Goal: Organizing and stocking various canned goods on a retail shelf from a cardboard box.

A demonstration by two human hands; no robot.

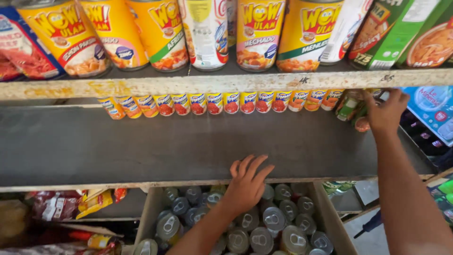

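**A:** In the head view, where do the hands sit?

**B:** The left hand (247,182) lies palm down, fingers spread, on the front lip of the dark shelf board (165,141), just above a cardboard box (330,212) packed with upright cans (273,218). It holds nothing that I can see. The right hand (384,112) reaches to the back right of the same shelf, fingers curled round a green-labelled can (350,106); whether the grasp is tight, I cannot tell, since the back of the hand hides the fingertips.

**A:** What could go wrong from here?

**B:** I judge the can under the right hand the weak spot. It stands tilted beside another leaning can (362,122), at the end of a row of small yellow-and-red cans (222,103). A nudge sideways could topple the neighbours like skittles, as smooth cylinders roll freely on a flat board. The left wrist also hovers over the boxed cans; leaning down could dent the soft cardboard wall.

**A:** And the materials?

**B:** The cans are metal with glossy paper labels and dull silver pull-tab lids. The shelf board looks matt and grey, its front edge (226,82) above painted pale, chipped and stained. Taller yellow cans (259,33) stand on the upper shelf, with green cartons (391,33) at right.
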